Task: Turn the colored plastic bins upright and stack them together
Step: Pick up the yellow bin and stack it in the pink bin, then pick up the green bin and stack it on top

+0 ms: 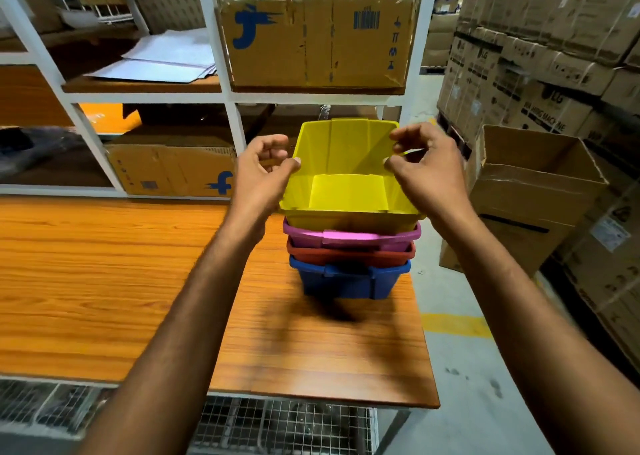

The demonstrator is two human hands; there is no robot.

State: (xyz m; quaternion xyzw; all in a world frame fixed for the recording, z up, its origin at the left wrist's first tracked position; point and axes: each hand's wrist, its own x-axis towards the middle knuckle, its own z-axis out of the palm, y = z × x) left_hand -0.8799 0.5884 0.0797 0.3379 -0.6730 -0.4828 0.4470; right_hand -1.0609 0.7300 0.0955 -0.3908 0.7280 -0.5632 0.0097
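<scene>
Both hands (346, 167) flank yellow bin (349, 191) atop stack.

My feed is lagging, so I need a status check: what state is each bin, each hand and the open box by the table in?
yellow bin: upright, empty, top of stack
pink bin: nested second
red bin: nested third
blue bin: upright on table, bottom
left hand: at yellow bin's left rim
right hand: at its right rim
cardboard box: flaps open

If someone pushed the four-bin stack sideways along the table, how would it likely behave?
The stack would probably slide as one, since yellow bin, pink, red and blue nest closely. It looks light: thin plastic, empty on top. It sits near the table edge, so a rightward push risks dropping it.
</scene>
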